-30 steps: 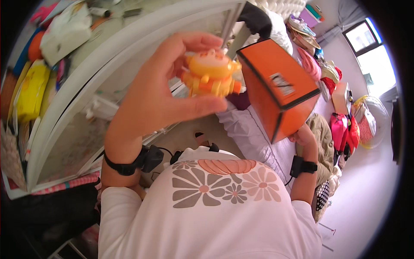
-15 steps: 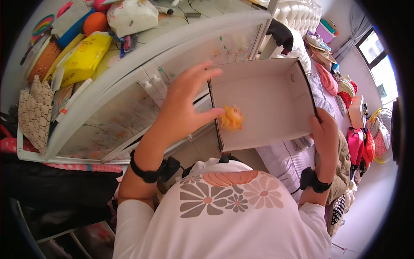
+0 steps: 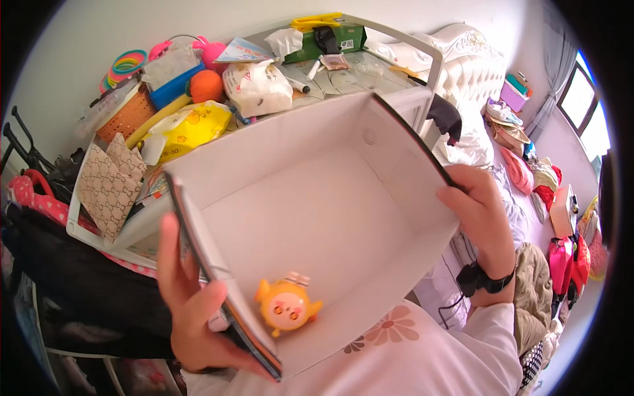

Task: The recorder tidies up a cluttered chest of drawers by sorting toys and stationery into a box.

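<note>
A shallow open box (image 3: 310, 204), white inside with dark edges, is held tilted in front of my chest. My right hand (image 3: 479, 208) grips its right rim, thumb on the edge and the other fingers mostly hidden. Beside the left wall is my left hand (image 3: 191, 307), slightly blurred, its fingers spread; whether it bears any of the box's weight I cannot tell. A small yellow toy figure (image 3: 287, 307) with a pale pink face lies inside, in the box's lower left corner.
Beyond the box stands a white cabinet, its top (image 3: 360, 69) holding a yellow packet (image 3: 195, 125), a white plastic bag (image 3: 257, 89), an orange ball (image 3: 206, 86) and a patterned paper holder (image 3: 112, 185). A bed with clothes (image 3: 518, 175) lies to the right.
The box has come closer and tilted. My left hand has moved from above the left rim down beside the left wall. The toy now rests in the lower left corner.
</note>
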`<state>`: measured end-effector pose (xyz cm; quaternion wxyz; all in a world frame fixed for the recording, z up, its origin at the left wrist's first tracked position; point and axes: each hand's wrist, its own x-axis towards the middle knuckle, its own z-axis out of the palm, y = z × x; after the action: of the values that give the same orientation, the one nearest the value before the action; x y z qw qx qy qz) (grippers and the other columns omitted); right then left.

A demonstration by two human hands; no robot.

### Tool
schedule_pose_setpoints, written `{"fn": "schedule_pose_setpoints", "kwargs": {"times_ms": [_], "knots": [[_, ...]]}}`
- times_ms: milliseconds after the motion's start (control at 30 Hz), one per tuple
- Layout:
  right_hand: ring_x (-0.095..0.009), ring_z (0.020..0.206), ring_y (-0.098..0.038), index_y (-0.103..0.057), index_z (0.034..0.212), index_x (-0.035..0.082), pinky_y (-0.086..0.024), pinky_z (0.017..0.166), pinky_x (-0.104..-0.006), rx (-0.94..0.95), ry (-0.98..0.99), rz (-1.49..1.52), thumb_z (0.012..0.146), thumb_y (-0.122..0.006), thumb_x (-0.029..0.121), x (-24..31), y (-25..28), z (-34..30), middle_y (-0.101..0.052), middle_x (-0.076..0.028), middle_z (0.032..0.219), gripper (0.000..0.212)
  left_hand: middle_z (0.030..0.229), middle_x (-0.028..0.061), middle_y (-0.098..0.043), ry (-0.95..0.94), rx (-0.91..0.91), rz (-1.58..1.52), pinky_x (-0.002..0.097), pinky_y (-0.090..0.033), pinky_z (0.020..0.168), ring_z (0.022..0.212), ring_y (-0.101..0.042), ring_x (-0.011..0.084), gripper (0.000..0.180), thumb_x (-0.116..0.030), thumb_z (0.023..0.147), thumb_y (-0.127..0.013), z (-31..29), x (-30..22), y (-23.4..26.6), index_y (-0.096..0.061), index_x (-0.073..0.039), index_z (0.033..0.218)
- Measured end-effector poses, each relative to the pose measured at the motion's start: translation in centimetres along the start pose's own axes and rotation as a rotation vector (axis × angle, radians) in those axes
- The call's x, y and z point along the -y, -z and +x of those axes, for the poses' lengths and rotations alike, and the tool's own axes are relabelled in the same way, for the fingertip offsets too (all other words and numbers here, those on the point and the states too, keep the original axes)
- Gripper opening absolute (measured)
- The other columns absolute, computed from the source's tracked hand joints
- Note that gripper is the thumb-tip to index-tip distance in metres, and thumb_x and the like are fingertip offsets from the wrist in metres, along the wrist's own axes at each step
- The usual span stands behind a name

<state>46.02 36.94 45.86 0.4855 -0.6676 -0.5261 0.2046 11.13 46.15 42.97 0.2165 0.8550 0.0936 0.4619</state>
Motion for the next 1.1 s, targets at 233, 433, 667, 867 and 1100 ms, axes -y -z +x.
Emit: {"fn": "schedule_pose_setpoints", "kwargs": {"times_ms": [233, 433, 667, 867, 1100], "knots": [[-0.034, 0.057, -0.059, -0.060, 0.079, -0.006, -0.046, 0.053, -0.0391, 0.259, 0.370, -0.254, 0.083, -0.055, 0.016, 4.8, -2.5, 6.5, -0.057, -0.021, 0.062, 0.022, 0.151, 0.0310, -0.009, 0.077, -0.238, 0.676, 0.0538, -0.044, 0.098, 0.134, -0.032, 0.0489, 0.080, -0.067, 0.070, -0.071, -0.7, -2.4, 1.3, -0.033, -0.012, 0.114], [-0.024, 0.062, -0.065, -0.066, 0.082, 0.000, -0.051, 0.059, -0.0364, 0.522, 0.385, -0.272, 0.095, -0.046, 0.051, 9.5, -4.1, 13.3, -0.063, -0.014, 0.065, 0.056, 0.136, 0.0238, -0.041, 0.240, -0.452, 0.917, 0.0569, -0.033, 0.106, 0.132, -0.036, 0.0493, 0.068, -0.061, 0.069, -0.076, -2.2, -5.3, 2.5, -0.035, -0.009, 0.085], [-0.026, 0.061, -0.059, -0.066, 0.074, 0.001, -0.046, 0.058, -0.0386, 0.441, 0.991, -1.090, 0.074, -0.065, 0.021, 1.4, -3.9, 35.4, -0.063, -0.013, 0.068, 0.020, 0.145, 0.0222, -0.032, 0.565, -0.901, 0.729, 0.0516, -0.038, 0.108, 0.135, -0.035, 0.0390, 0.066, -0.053, 0.080, -0.064, -3.2, -10.1, 4.4, -0.037, -0.003, 0.113], [-0.033, 0.064, -0.059, -0.067, 0.069, 0.002, -0.045, 0.057, -0.0424, 0.667, 0.747, -1.244, 0.064, -0.066, 0.017, 0.9, -7.3, 36.7, -0.060, -0.017, 0.065, 0.016, 0.150, 0.0211, -0.024, 0.728, -1.235, 0.595, 0.0501, -0.037, 0.110, 0.138, -0.032, 0.0369, 0.071, -0.034, 0.079, -0.070, -4.2, -9.5, 5.1, -0.033, -0.004, 0.132], [-0.033, 0.063, -0.059, -0.066, 0.067, 0.002, -0.044, 0.055, -0.0434, 0.649, 0.769, -1.301, 0.062, -0.066, 0.013, 0.3, -7.0, 38.0, -0.058, -0.016, 0.062, 0.012, 0.154, 0.0201, -0.018, 0.802, -1.369, 0.469, 0.0492, -0.036, 0.111, 0.139, -0.030, 0.0356, 0.080, -0.021, 0.077, -0.073, -6.3, -8.6, 5.7, -0.032, -0.005, 0.143]]}}
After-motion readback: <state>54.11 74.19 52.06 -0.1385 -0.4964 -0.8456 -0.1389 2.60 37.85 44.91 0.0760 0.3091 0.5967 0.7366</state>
